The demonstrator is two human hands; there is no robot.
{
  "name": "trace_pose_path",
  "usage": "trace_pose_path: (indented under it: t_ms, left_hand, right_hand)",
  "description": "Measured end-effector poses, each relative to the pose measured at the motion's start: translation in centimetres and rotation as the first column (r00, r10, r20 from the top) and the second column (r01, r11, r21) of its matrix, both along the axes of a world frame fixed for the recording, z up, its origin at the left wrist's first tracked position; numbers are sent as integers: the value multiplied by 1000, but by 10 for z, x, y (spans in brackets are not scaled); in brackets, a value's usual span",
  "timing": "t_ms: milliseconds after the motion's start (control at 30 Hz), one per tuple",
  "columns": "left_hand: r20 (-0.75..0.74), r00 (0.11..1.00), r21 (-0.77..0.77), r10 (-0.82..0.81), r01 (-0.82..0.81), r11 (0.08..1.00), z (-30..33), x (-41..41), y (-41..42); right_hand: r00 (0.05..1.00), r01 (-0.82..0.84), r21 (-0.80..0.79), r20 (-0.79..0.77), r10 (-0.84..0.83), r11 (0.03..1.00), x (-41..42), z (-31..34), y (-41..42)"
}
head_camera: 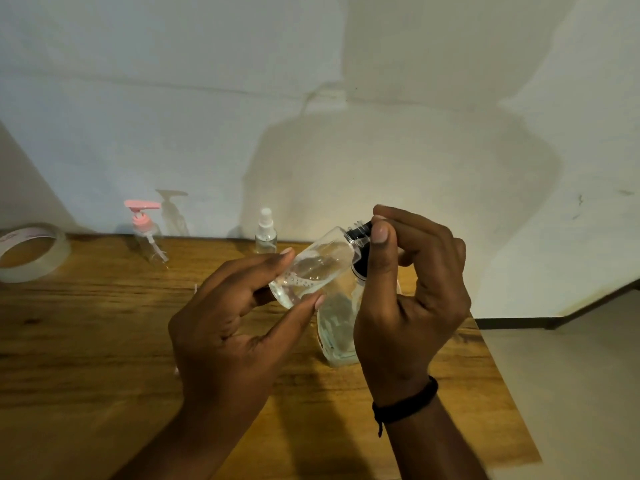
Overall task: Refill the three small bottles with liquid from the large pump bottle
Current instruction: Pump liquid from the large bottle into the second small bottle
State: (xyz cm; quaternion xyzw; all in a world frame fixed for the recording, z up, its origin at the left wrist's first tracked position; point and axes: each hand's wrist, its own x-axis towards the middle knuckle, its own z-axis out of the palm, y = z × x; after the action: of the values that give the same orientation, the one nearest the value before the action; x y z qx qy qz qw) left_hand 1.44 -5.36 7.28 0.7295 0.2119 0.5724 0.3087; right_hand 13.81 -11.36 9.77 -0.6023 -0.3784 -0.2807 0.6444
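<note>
Small clear bottle (313, 268) tilted, pinched in left hand (228, 320) btwn thumb & fingers. Right hand (408, 289) fingertips curled on black pump top (360, 233) of large bottle (337, 327) at small bottle's mouth.

Tape roll (33, 252) on wood table (104, 341), far-left by wall (207, 98).

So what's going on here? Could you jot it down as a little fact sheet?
Left hand: holds a small clear bottle, tilted, its open neck toward the pump
Right hand: fingers curled over the black pump head
Large pump bottle: upright on the wooden table, clear liquid inside
Pink-pump bottle: back left, untouched
White-capped spray bottle: back centre, untouched
Tape roll: far left edge
</note>
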Motion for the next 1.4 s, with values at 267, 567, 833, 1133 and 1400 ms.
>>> trace_pose_path:
  t_ms: [267,567,833,1133,1400]
  left_hand:
    - [10,1000,-3,-4,4,1000,-1,0,1]
    - [1,1000,23,0,0,1000,0,0,1]
    - [-6,1000,18,-2,2,1000,0,0,1]
    - [-16,999,53,30,-29,998,2,-1,4]
    - [-15,1000,50,22,-22,999,2,-1,2]
  right_hand:
    - [1000,-9,-6,5,10,1000,-2,0,1]
    - [1000,-11,-7,3,11,1000,-4,5,0]
    - [1000,1,1,-15,-1,1000,-2,1,1]
    - [1000,-5,15,-3,5,1000,-3,-2,2]
    - [999,7,-2,34,-7,1000,-3,1,0]
